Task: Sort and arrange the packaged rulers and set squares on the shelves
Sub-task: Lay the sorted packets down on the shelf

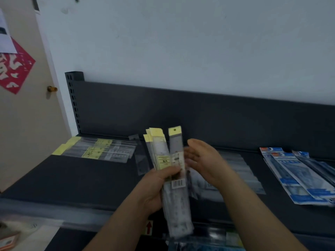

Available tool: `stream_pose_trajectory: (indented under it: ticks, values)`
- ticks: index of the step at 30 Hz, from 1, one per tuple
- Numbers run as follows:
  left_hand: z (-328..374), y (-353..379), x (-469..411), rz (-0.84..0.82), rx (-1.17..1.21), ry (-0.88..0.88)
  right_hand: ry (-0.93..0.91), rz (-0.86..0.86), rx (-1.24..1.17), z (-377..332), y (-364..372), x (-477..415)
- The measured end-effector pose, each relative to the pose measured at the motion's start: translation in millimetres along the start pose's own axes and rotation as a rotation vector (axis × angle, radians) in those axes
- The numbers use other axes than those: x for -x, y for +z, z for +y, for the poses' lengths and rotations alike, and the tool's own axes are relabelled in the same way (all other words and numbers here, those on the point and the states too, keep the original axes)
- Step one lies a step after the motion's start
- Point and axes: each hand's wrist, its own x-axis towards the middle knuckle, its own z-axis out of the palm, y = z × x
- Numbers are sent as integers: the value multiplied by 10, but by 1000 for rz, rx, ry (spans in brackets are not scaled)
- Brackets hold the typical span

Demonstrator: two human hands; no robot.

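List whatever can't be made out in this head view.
All in the head view:
- bundle of rulers in the left hand: count unclear, because the packs overlap and blur.
- right hand: motion-blurred, so contact with the bundle cannot be told.
- clear packs: partly hidden behind the right hand.
- blue packs: cut off by the right edge.
- Label print: too small and blurred.
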Motion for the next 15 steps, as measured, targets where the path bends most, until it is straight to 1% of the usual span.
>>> stream_pose_trajectory:
  ticks: [2, 4, 6, 7, 9, 11, 14, 15]
  values:
    - [22, -51, -61, 87, 84, 101, 97, -145, 173, 26, 43, 130]
    - [42, -79, -116, 139, 178, 204, 165, -284, 381, 25, 101, 254]
    - [63, -88, -140, 200, 233, 275, 178, -347, 556, 36, 165, 315]
    - [75, -89, -138, 226, 223, 299, 168, -371, 592, 51, 197, 321]
    - [88, -100, -126, 244, 171, 336, 149, -411, 598, 86, 253, 306]
    - [97, -150, -94, 209, 94, 360, 149, -436, 576, 95, 298, 296]
    - [167, -298, 23, 148, -89, 376, 172, -470, 466, 74, 330, 262]
    - [204, -377, 65, 152, -151, 401, 149, -467, 494, 52, 339, 248]
